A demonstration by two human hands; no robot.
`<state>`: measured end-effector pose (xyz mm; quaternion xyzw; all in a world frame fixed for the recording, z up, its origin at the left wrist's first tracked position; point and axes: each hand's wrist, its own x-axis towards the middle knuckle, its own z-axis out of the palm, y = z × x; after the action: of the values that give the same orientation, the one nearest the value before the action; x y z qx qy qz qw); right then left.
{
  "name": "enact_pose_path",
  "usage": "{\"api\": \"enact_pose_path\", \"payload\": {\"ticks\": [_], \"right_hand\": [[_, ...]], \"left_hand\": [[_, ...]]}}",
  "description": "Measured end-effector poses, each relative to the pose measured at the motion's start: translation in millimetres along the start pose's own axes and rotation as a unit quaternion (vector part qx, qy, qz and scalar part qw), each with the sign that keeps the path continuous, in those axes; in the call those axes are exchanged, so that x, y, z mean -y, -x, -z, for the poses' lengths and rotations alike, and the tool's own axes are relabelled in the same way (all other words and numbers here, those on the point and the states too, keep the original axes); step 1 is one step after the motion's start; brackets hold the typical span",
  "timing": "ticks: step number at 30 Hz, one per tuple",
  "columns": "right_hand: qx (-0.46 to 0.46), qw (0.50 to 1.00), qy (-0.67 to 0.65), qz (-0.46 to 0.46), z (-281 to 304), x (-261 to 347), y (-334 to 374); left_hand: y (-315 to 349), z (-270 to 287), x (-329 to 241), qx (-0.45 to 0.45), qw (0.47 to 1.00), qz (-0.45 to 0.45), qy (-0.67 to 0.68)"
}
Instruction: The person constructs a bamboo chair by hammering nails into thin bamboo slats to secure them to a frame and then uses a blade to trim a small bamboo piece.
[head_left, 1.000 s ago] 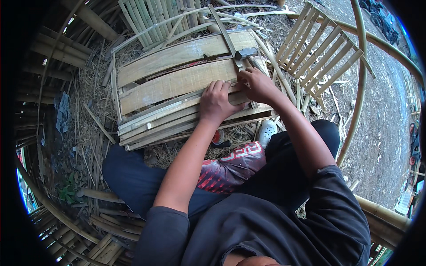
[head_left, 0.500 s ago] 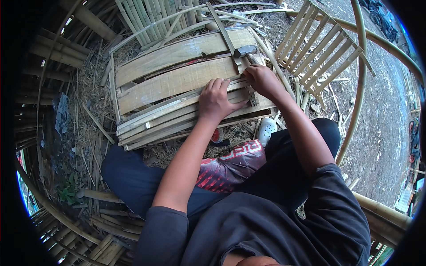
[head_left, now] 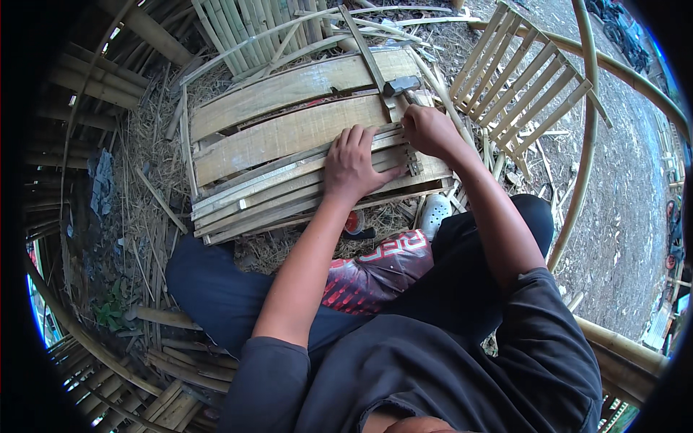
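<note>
Several long, narrow wooden strips (head_left: 263,184) lie side by side along the near part of a low slatted wooden table (head_left: 289,137). Across them rests my left hand (head_left: 352,164), its fingers bent over the far strips and its thumb stretched to the right. My right hand (head_left: 433,131) is closed at the right ends of the strips; what its fingers pinch is hidden. Just beyond it lies a hammer (head_left: 401,86), with its metal head on the tabletop and part of the handle behind my knuckles. A long flat bar (head_left: 364,58) slants from the far edge to near the hammer head.
A slatted bamboo panel (head_left: 523,83) leans at the far right, beside a curved bamboo pole (head_left: 588,144). Upright bamboo slats (head_left: 253,29) stand beyond the table. Shavings and offcuts cover the ground. A light-coloured clog (head_left: 435,213) shows below the table's right edge.
My right hand has turned slightly at the strip ends. The left hand, the strips and the hammer keep their places; the whole view has shifted a little.
</note>
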<state>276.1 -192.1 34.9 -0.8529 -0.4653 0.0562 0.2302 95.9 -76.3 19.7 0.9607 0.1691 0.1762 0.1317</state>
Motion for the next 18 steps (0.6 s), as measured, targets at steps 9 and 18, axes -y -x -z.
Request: {"api": "enact_pose_path", "payload": {"ticks": [9,18], "right_hand": [[-0.063,0.989,-0.107,0.083,13.6,11.7,-12.2],[-0.166,0.959,-0.169,0.153,55.4,55.9,-5.9]], "left_hand": [[-34.9,18.8,5.0,-0.062,0.990,0.067,0.110],[-88.7,142.4,-10.8,0.066,0.996,0.015,0.065]]}}
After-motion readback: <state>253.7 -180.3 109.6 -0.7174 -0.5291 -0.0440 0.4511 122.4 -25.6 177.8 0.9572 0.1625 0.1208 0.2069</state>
